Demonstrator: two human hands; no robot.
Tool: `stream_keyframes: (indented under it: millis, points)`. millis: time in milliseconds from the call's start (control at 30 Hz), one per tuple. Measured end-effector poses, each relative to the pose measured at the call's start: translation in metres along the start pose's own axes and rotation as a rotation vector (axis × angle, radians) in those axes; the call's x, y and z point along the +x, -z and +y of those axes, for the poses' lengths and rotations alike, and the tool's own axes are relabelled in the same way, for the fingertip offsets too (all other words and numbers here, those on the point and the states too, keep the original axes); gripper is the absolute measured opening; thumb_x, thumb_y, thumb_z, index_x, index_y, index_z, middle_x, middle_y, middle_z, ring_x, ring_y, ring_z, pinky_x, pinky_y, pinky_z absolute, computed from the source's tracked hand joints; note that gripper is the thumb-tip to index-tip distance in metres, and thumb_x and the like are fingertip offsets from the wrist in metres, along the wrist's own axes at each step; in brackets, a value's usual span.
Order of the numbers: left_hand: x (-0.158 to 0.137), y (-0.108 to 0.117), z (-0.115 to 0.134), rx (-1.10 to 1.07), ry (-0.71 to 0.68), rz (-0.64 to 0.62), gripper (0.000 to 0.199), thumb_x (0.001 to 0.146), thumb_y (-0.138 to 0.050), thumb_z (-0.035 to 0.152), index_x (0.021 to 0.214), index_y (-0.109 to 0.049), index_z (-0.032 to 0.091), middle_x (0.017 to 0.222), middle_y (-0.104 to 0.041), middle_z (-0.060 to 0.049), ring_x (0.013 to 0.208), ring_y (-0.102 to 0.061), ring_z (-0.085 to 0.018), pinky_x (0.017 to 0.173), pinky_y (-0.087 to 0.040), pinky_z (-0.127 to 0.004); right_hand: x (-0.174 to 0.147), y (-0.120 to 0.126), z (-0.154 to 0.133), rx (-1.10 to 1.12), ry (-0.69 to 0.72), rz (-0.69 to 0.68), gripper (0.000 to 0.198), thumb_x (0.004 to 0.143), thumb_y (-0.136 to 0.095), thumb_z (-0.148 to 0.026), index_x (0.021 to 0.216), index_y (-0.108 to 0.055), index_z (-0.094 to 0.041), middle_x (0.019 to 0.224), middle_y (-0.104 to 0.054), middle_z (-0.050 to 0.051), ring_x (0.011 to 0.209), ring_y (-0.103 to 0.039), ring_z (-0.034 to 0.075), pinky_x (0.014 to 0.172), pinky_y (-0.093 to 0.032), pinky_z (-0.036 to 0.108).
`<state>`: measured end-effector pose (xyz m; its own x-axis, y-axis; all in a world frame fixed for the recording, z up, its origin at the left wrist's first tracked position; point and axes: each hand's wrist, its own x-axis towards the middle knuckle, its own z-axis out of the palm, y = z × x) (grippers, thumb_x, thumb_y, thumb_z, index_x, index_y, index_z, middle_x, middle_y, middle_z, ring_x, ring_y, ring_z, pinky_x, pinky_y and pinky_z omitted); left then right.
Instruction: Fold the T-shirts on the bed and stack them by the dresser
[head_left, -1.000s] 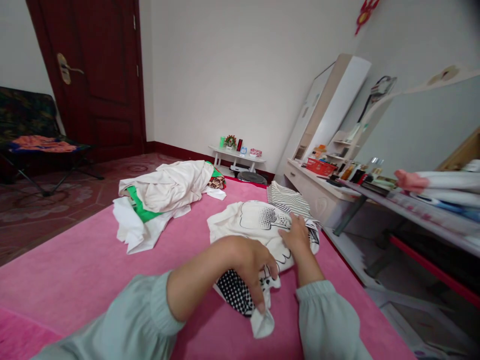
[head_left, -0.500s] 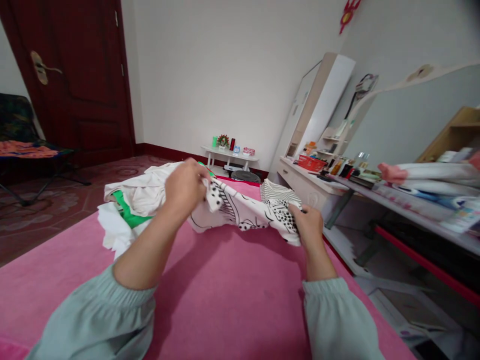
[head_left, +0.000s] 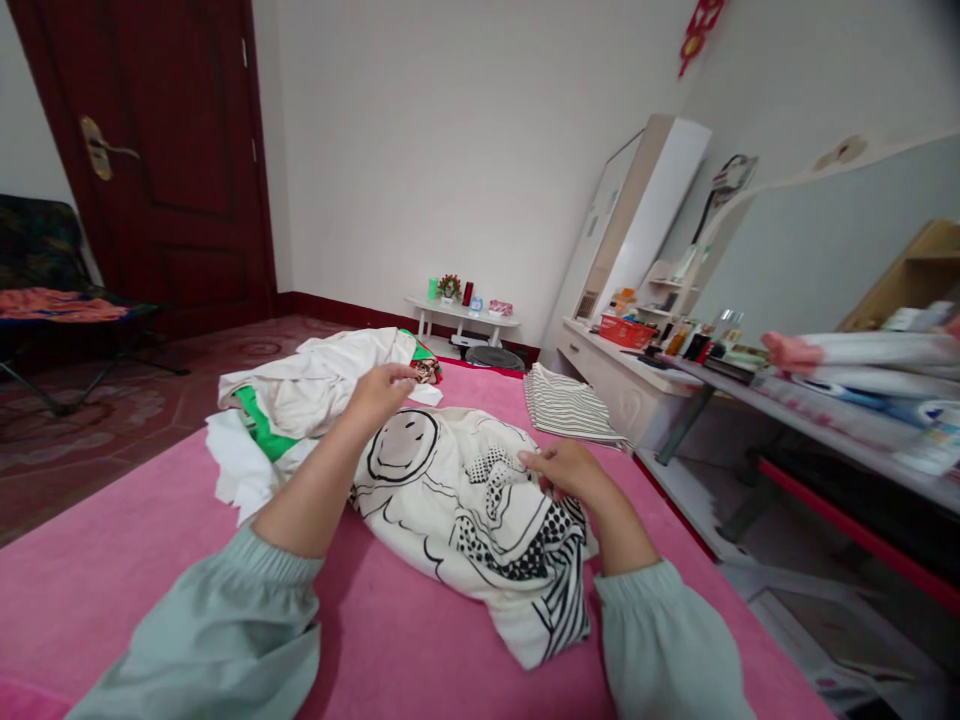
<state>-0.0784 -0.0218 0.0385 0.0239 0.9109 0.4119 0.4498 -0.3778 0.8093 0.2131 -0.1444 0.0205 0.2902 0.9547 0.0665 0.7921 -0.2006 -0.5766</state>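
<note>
A white garment with a black print (head_left: 465, 520) lies loosely spread and wrinkled on a pink bed cover (head_left: 420, 640). A smiley face, dots and stripes show on it; its exact kind cannot be told. Just above its upper left edge hovers my left hand (head_left: 381, 392), fingers loosely stretched and nothing seen in them. Over the garment's right side is my right hand (head_left: 568, 468), thumb and fingers apart, close to the cloth. Beyond it lies a folded striped cloth (head_left: 574, 405), black and white.
Left of the garment sits a pile of white clothes (head_left: 315, 375) with a green piece (head_left: 262, 430). A white dressing table (head_left: 615, 385) with a red basket (head_left: 626, 330) and bottles stands at right. A low white shelf (head_left: 461, 312) is by the far wall.
The printed garment was held up between both hands. Now it lies flat on the pink cover, nearer to me, and both hands have let go. The striped cloth is more fully visible.
</note>
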Motion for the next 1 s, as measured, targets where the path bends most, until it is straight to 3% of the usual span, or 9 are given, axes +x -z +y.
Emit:
stream_keyframes:
  millis: [100, 200, 333, 400, 500, 567, 633, 800, 1000]
  points:
    - [-0.006, -0.014, -0.029, 0.428, 0.028, -0.197, 0.053, 0.063, -0.068, 0.042, 0.109, -0.064, 0.017, 0.112, -0.066, -0.016, 0.106, -0.060, -0.031, 0.087, -0.044, -0.035, 0.003, -0.014, 0.010, -0.137, -0.058, -0.060, 0.047, 0.063, -0.066, -0.063, 0.068, -0.068, -0.017, 0.067, -0.068, 0.009, 0.059, -0.060, 0.021, 0.056, -0.040, 0.030]
    - [-0.009, -0.015, -0.048, 0.617, 0.138, -0.309, 0.071, 0.056, -0.070, 0.058, 0.111, -0.061, 0.014, 0.118, -0.063, -0.021, 0.109, -0.059, -0.034, 0.083, -0.045, -0.034, 0.001, -0.018, 0.009, -0.230, -0.043, 0.042, 0.033, 0.061, -0.071, -0.049, 0.073, -0.068, -0.018, 0.078, -0.069, 0.007, 0.072, -0.061, 0.021, 0.061, -0.039, 0.028]
    - [-0.008, -0.008, -0.048, 0.681, 0.173, -0.349, 0.057, 0.055, -0.071, 0.059, 0.092, -0.066, 0.016, 0.102, -0.069, -0.018, 0.097, -0.064, -0.032, 0.074, -0.045, -0.031, 0.001, -0.014, 0.007, -0.098, -0.005, 0.233, 0.019, 0.066, -0.063, -0.036, 0.063, -0.063, -0.018, 0.061, -0.061, 0.001, 0.063, -0.056, 0.017, 0.056, -0.037, 0.025]
    - [-0.008, -0.006, -0.035, 0.618, 0.100, -0.224, 0.044, 0.061, -0.070, 0.055, 0.085, -0.065, 0.019, 0.090, -0.070, -0.013, 0.090, -0.064, -0.030, 0.072, -0.045, -0.031, 0.003, -0.008, 0.006, 0.147, 0.041, 0.446, 0.026, 0.071, -0.059, -0.042, 0.069, -0.063, -0.016, 0.059, -0.058, 0.001, 0.058, -0.053, 0.016, 0.054, -0.038, 0.024]
    - [-0.010, 0.000, -0.006, 0.391, -0.102, 0.186, 0.027, 0.069, -0.066, 0.044, 0.081, -0.062, 0.020, 0.086, -0.067, -0.006, 0.087, -0.062, -0.023, 0.075, -0.044, -0.029, 0.004, 0.006, 0.005, 0.544, 0.120, 0.854, 0.039, 0.077, -0.053, -0.050, 0.089, -0.062, -0.014, 0.070, -0.060, 0.002, 0.058, -0.051, 0.015, 0.053, -0.040, 0.024]
    - [-0.011, 0.006, 0.013, 0.188, -0.248, 0.466, 0.020, 0.071, -0.065, 0.036, 0.080, -0.059, 0.019, 0.089, -0.064, -0.004, 0.086, -0.060, -0.019, 0.077, -0.044, -0.026, 0.005, 0.017, 0.005, 0.690, 0.147, 1.110, 0.039, 0.077, -0.054, -0.051, 0.091, -0.060, -0.015, 0.077, -0.059, 0.001, 0.063, -0.051, 0.014, 0.056, -0.042, 0.024]
    - [-0.011, 0.012, 0.029, -0.006, -0.307, 0.644, 0.019, 0.070, -0.067, 0.031, 0.079, -0.057, 0.018, 0.086, -0.062, -0.002, 0.080, -0.057, -0.015, 0.074, -0.045, -0.024, 0.006, 0.026, 0.006, 0.783, 0.161, 1.276, 0.034, 0.076, -0.056, -0.049, 0.087, -0.058, -0.017, 0.078, -0.055, -0.001, 0.066, -0.051, 0.013, 0.058, -0.042, 0.024]
    - [-0.012, 0.023, 0.057, -0.318, -0.292, 0.768, 0.019, 0.073, -0.067, 0.030, 0.075, -0.052, 0.018, 0.072, -0.057, 0.004, 0.066, -0.053, -0.011, 0.065, -0.045, -0.022, 0.006, 0.040, 0.003, 1.004, 0.218, 1.393, 0.021, 0.076, -0.058, -0.038, 0.082, -0.054, -0.018, 0.071, -0.047, -0.005, 0.063, -0.049, 0.011, 0.058, -0.042, 0.023]
    - [-0.040, 0.054, 0.111, -0.605, -0.514, 0.886, 0.019, 0.073, -0.068, 0.027, 0.083, -0.053, 0.019, 0.087, -0.061, 0.000, 0.084, -0.059, -0.013, 0.083, -0.049, -0.027, -0.026, 0.072, -0.039, 1.242, 0.478, 1.398, 0.008, 0.076, -0.058, -0.025, 0.076, -0.051, -0.020, 0.067, -0.048, -0.006, 0.067, -0.057, 0.012, 0.069, -0.049, 0.027]
